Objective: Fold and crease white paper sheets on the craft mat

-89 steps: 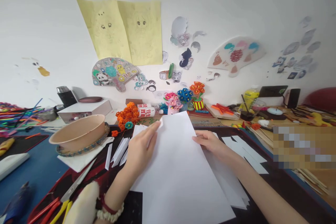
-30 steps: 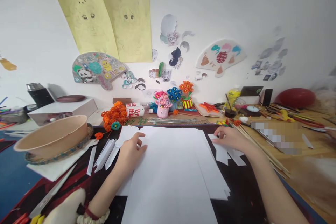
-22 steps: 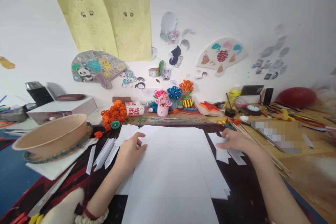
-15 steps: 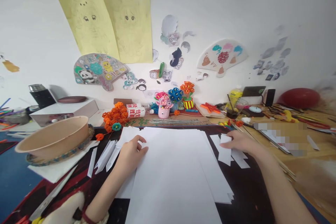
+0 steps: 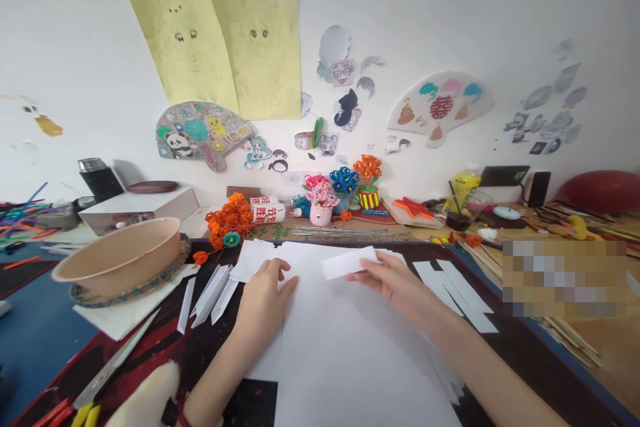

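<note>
My right hand [image 5: 383,275] pinches a white paper strip [image 5: 347,263] between thumb and fingers, just above a stack of white paper sheets [image 5: 345,347]. My left hand [image 5: 270,287] rests at the left edge of this stack, fingers bent and thumb apart, with nothing visible in its grasp. Several flat paper strips [image 5: 457,290] lie on the dark mat right of the stack. To the left of my left hand are folded paper strips [image 5: 213,293], and a white sheet [image 5: 255,259] lies just beyond it.
Scissors [image 5: 107,370] lie at the front left, near a beige basin [image 5: 117,257]. Along the back stand orange fuzzy flowers [image 5: 233,220], a bottle [image 5: 273,210] on its side and small flower pots [image 5: 321,213]. Thin wooden sticks [image 5: 570,340] lie on the right.
My right hand has lifted a strip from the right-hand group and brought it left over the paper stack. My left hand stays near the stack's edge. The view has shifted slightly.
</note>
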A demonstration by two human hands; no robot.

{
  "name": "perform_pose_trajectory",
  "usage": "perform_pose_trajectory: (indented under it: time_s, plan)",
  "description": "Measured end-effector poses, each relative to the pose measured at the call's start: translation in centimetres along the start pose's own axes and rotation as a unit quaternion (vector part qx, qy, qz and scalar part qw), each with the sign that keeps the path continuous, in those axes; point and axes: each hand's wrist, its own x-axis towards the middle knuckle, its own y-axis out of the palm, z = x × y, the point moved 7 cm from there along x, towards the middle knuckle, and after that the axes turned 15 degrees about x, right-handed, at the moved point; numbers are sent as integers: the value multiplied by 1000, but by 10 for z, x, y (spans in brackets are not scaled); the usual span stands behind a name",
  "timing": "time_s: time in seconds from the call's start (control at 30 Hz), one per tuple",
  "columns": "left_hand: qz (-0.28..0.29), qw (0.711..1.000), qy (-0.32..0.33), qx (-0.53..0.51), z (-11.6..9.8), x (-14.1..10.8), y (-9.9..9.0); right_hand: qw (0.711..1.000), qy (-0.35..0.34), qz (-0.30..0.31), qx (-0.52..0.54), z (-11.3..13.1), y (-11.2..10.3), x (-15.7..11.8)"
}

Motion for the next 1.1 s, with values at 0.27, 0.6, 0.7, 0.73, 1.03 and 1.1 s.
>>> perform_pose_trajectory:
  time_s: [0.27,0.6,0.7,0.73,1.03,1.1]
  plan:
    - [39,992,0,-116,-14,-6,15,991,83,42,92,-36,26,-6]
    - [136,987,-57,-69,8,-1,19,942,44,26,-332,-25,23,-17]
    - [123,991,-46,8,4,-2,14,847,-92,-7,-524,-14,35,-26]
    - [121,992,-39,25,2,-2,14,809,-148,-1,-569,-13,44,-31]
    - [114,984,-47,128,-3,-4,24,602,-438,53,-665,-36,84,-60]
    - [111,979,-59,158,-5,-5,25,598,-452,40,-661,-36,84,-59]
